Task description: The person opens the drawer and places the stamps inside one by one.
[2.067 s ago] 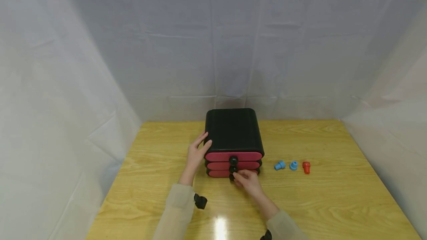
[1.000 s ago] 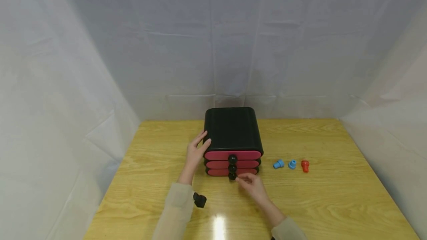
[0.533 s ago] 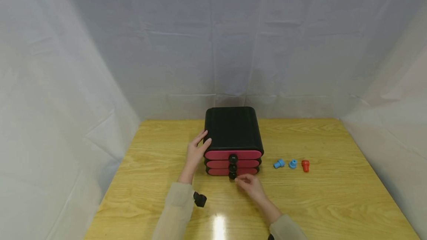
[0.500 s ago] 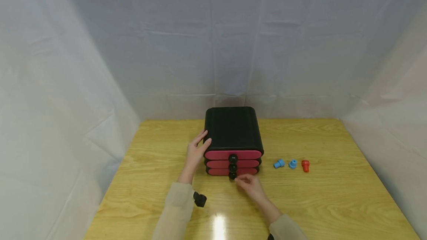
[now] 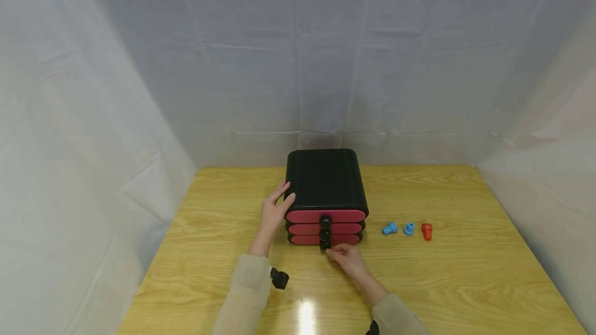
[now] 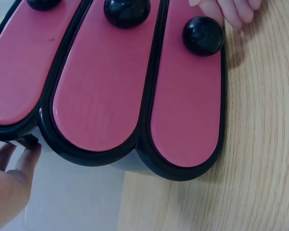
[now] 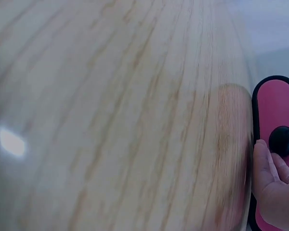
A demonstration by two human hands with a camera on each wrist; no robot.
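Small black drawer box (image 5: 326, 179) with three red drawer fronts sits mid-surface (image 5: 442, 283), toward the far edge, its fronts facing the near side; long axis of each front runs left to right, and all three look shut flush. Left hand (image 5: 273, 212) rests flat against the box's left side, fingers (image 5: 283, 191) straight and slightly spread. Right hand (image 5: 346, 257) is at the bottom drawer's knob (image 5: 324, 245), fingertips touching it; the right wrist view suggests a light pinch around the knob, though the fingers are partly cut off there, so grip is uncertain. To do this well: keep the left hand bracing the box so it cannot slide, pinch the knob squarely, and pull straight toward the near edge. Two blue caps (image 5: 399, 229) and a red cap (image 5: 427, 231) lie in a row to the right of the box, well apart from both hands.
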